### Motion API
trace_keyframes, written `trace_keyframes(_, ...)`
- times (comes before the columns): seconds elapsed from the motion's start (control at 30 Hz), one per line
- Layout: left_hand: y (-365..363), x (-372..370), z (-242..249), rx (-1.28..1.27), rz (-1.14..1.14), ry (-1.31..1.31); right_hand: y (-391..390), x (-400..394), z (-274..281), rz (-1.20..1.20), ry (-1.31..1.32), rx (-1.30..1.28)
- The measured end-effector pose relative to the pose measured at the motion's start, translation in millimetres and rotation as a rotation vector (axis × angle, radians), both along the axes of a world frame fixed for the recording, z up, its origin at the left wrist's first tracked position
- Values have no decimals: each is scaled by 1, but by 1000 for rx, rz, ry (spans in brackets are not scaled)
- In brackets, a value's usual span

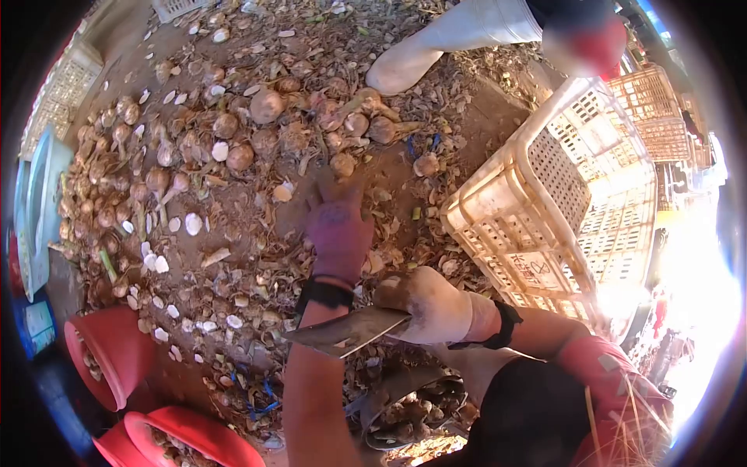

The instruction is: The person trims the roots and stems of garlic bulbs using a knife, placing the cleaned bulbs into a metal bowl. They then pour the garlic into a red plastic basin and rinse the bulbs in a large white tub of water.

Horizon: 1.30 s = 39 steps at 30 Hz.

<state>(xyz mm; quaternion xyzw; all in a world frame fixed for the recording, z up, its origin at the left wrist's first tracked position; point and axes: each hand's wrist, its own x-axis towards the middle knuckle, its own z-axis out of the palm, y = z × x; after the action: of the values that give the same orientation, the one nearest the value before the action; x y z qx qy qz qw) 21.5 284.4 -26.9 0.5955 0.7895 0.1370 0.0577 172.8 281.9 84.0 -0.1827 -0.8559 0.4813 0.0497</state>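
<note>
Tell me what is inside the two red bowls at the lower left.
Both red bowls hold small pale brownish pieces, seemingly trimmed bulbs like those in the pile on the ground. Only a few show near the rims; the walls cover the rest, so the amount is unclear.

harsh sunlight, right-side glare, fisheye-warped dark edges.

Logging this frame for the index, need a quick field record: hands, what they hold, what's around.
left hand: left hand in a purple glove, stretched out over the ground toward the bulbs, holding nothing visible
right hand: right hand in a pale glove, gripping a knife
ground: dirt strewn with bulbs and peelings
right side: white plastic crate, tilted
lower left: red tubs
top: another person's boot
</note>
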Motion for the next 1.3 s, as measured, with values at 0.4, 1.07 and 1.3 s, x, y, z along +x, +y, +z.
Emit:
trace_keyframes(0.4, -141, -43, 44, -54, 15, -849, -10, -16, -22, -87, 32, 99)
trace_keyframes(1.07, -299, 8, 79, 447, 640, -1591, -95, -59, -16, 170, -252, -91)
trace_keyframes(1.3, -335, 4, 70, 29, 494, -1046, -111, -60, -2, 461, -183, 204)
